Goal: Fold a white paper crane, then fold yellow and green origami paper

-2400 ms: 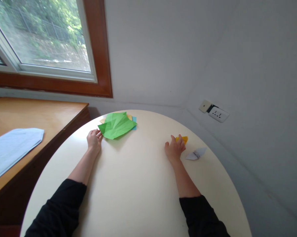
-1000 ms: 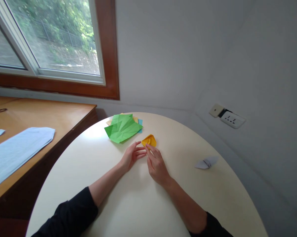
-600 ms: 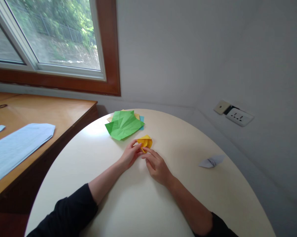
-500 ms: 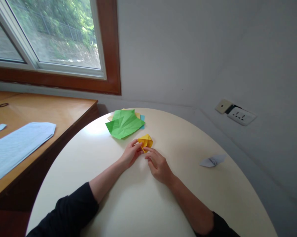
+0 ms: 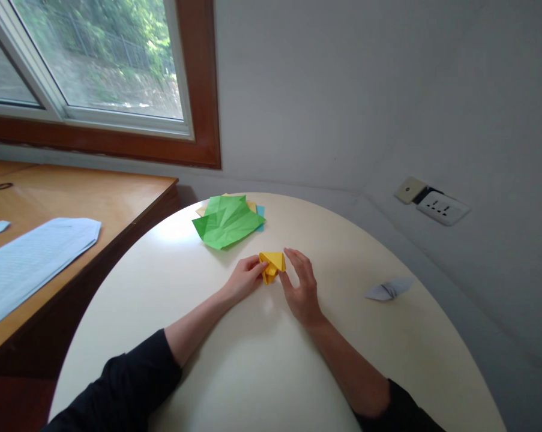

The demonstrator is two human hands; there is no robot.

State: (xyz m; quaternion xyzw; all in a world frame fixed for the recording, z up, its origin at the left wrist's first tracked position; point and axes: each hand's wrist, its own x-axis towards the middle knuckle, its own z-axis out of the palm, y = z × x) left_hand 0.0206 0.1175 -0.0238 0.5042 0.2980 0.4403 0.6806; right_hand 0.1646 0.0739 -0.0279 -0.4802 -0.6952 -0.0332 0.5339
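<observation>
A small piece of folded yellow paper [image 5: 274,261] is held over the middle of the round table. My left hand [image 5: 245,277] pinches its left side, thumb in front and fingers behind. At the paper's right edge is my right hand [image 5: 303,288], its thumb and fingers parted around that corner without closing on it. Whether a fingertip touches the paper, I cannot tell. Beyond the hands lies a creased green sheet [image 5: 228,223], on top of light orange and blue paper [image 5: 260,218].
A folded white paper piece [image 5: 390,289] rests on the white round table [image 5: 234,372] at the right. To the left, a wooden desk [image 5: 131,186] carries a folded stack of pale printed paper [image 5: 45,264] and scissors [image 5: 0,187]. Wall sockets [image 5: 442,207] are at the right.
The yellow paper has shifted slightly right and turned, with a broad flap now on top. My right hand has moved right and up, its fingers spreading apart from a pinch near the paper's lower edge.
</observation>
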